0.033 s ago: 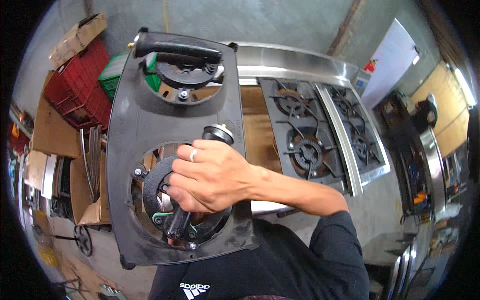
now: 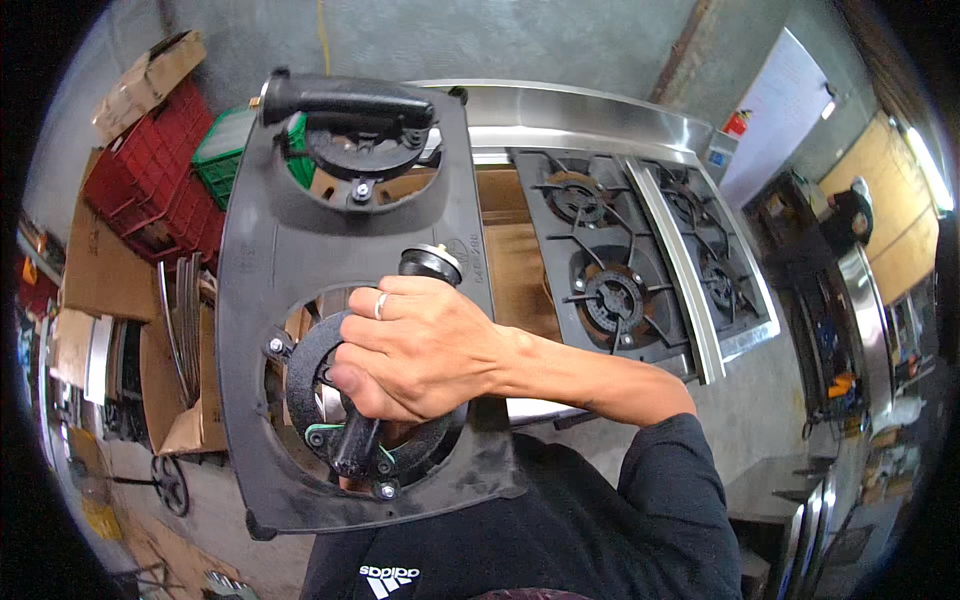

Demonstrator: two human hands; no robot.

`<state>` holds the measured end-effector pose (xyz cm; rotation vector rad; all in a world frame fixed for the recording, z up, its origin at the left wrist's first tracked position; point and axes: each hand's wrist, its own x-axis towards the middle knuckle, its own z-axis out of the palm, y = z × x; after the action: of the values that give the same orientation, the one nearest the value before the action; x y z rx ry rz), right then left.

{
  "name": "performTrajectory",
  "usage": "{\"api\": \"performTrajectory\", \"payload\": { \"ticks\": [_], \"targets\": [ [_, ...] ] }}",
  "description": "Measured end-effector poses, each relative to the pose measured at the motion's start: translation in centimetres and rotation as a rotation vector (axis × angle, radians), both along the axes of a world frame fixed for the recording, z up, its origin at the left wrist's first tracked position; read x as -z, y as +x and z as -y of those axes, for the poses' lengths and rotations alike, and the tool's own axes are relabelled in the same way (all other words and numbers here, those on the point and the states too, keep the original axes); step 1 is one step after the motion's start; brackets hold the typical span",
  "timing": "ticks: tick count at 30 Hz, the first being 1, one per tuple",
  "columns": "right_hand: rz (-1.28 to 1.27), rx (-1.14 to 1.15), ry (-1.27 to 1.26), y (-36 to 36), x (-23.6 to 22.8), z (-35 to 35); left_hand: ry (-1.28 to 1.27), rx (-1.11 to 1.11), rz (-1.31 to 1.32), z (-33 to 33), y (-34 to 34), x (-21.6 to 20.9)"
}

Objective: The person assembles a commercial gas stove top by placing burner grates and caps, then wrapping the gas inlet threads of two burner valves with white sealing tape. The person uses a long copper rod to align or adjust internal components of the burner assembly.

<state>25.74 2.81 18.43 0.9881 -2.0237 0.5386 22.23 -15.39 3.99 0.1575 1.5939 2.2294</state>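
Note:
A black stove top panel point(image 2: 345, 245) with two round holes stands tilted up in front of me, underside toward me. Each hole holds a burner; a black burner tube point(image 2: 345, 100) with a brass tip crosses the far one. My right hand point(image 2: 415, 345) is wrapped round the near burner tube point(image 2: 355, 448), whose brass-tipped end shows beyond the knuckles. Behind that tube sits the near burner ring point(image 2: 305, 375), bolted at the hole's edge. My left hand is not plainly seen; the panel hides what is behind it.
At right stands a steel cooktop point(image 2: 710, 365) with several burners and black pan grates point(image 2: 610, 300). Cardboard point(image 2: 510, 250) lies in its open bay. Red crates point(image 2: 160, 190), a green crate point(image 2: 220, 160) and an open carton point(image 2: 185, 425) stand at left. Another person point(image 2: 852, 220) is far right.
The view has shifted very slightly, and the panel's far end appears a little lower. My right hand keeps its hold on the near burner tube.

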Motion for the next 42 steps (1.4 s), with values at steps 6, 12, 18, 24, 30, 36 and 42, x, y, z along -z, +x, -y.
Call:
{"api": "performTrajectory", "payload": {
  "ticks": [6, 12, 18, 24, 30, 36, 42],
  "targets": [
    [0.203, 0.065, -0.039, 0.9, 0.2, -3.1, 0.012, 0.077, 0.035, -2.2, 1.1, 0.5],
    [0.330, 0.134, 0.043, 2.5, 2.0, -8.2, 0.039, 0.126, 0.068, -7.3, 1.8, 0.5],
    [0.353, 0.123, 0.081, 5.2, 4.1, -14.6, 0.034, 0.064, 0.086, -10.7, 3.3, -0.3],
    [0.398, 0.134, 0.032, 6.8, 5.4, -19.6, 0.033, -0.074, 0.092, -10.3, 6.2, -1.4],
    [0.464, 0.118, -0.053, 8.1, 5.6, -22.7, 0.157, -0.112, 0.140, -11.5, 7.4, -1.1],
    [0.496, 0.139, -0.180, 9.0, 4.9, -24.3, 0.419, 0.020, 0.270, -13.6, 6.2, 0.8],
    [0.485, 0.155, -0.197, 9.1, 5.3, -24.7, 0.631, 0.154, 0.342, -13.1, 5.7, 1.5]
  ]
}}
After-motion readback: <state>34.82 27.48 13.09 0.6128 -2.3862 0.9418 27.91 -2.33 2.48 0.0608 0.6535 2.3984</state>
